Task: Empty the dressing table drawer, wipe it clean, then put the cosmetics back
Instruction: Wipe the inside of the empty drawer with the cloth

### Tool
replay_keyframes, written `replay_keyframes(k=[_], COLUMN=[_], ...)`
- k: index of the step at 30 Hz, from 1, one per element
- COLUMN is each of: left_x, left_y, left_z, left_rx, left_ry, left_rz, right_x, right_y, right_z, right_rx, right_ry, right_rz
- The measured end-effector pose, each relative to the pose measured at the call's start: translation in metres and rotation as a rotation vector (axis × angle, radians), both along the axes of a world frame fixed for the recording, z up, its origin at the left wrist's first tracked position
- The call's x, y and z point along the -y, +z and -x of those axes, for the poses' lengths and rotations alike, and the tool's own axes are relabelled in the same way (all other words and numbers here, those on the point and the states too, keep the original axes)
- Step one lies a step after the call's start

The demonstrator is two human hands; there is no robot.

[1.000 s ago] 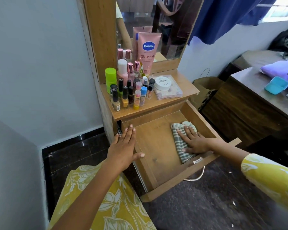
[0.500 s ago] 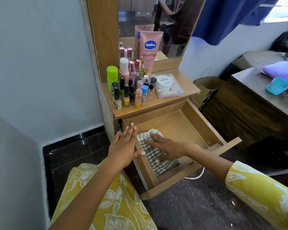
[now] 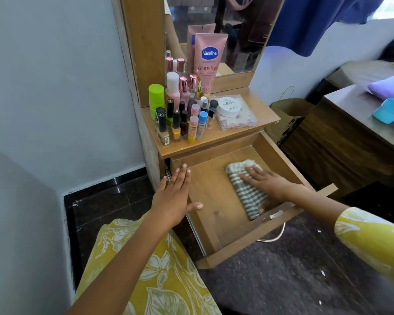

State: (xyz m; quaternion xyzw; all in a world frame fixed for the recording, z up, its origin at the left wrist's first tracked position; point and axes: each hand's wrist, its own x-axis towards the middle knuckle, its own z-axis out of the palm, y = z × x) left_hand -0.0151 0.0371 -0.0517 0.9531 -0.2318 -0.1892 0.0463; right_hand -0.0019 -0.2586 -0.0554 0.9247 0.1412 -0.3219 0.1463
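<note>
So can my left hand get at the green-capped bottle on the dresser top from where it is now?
Probably yes. The left hand rests flat on the drawer's left wall, holding nothing, and the green-capped bottle stands at the cluster's left edge with nothing in front of it.

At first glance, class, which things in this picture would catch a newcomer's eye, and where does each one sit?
The pulled-out wooden drawer sits in the middle, with the right hand pressing flat on a striped cloth on its floor. The left hand rests on the drawer's left wall. Above, the tabletop holds crowded cosmetics, with a tall pink Vaseline tube leaning against the mirror.
</note>
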Motion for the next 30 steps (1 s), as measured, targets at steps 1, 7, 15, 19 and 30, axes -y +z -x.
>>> replay_keyframes(k=[1, 7, 15, 19, 30], left_x=[0.0, 0.001, 0.002, 0.003, 0.005], left_y=[0.0, 0.0, 0.004, 0.005, 0.011], left_z=[0.0, -0.001, 0.001, 0.002, 0.002], left_rx=[-0.002, -0.008, -0.019, -0.004, -0.005], left_ry=[0.002, 0.003, 0.004, 0.008, 0.012], left_rz=[-0.002, -0.003, -0.002, -0.024, -0.059], right_x=[0.01, -0.025, -0.114, -0.125, -0.137], right_y=[0.003, -0.005, -0.026, -0.021, -0.015], right_z=[-0.002, 0.006, 0.02, 0.013, -0.014], right_rx=[-0.002, -0.008, 0.001, 0.002, -0.001], right_ry=[-0.03, 0.087, 0.24, 0.219, 0.132], right_rz=[0.01, -0.067, -0.085, -0.041, -0.033])
